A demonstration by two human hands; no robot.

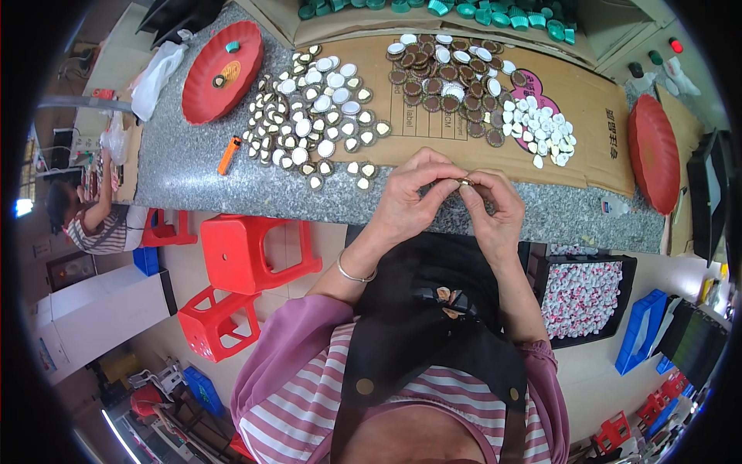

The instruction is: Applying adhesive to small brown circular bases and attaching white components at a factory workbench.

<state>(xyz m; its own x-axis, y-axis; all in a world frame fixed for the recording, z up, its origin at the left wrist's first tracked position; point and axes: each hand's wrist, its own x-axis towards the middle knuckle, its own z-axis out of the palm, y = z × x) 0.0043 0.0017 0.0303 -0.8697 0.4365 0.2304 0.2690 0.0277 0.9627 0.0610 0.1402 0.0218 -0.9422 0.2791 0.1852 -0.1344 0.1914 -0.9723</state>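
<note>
My left hand [413, 193] and my right hand [495, 209] meet over the near edge of the counter. Thumbs and fingertips of both pinch one small, dark-rimmed round piece [464, 182], mostly hidden by the fingers. Ahead and to the left spreads a heap of dark-rimmed round pieces [365, 183] with cream or white centres. Straight ahead, brown discs with dark rims [433, 87] lie piled on flattened cardboard [595, 116], with white discs among them. Beside these, nearer my right hand, sits a pile of small white and cream pieces [533, 127].
A red scalloped tray [202, 99] stands far left, another red tray [654, 155] at right. An orange lighter [229, 155] lies on the speckled stone counter [174, 166]. Green cups [510, 17] line a back shelf. Red stools [239, 251] stand below left; a black crate [583, 298] below right.
</note>
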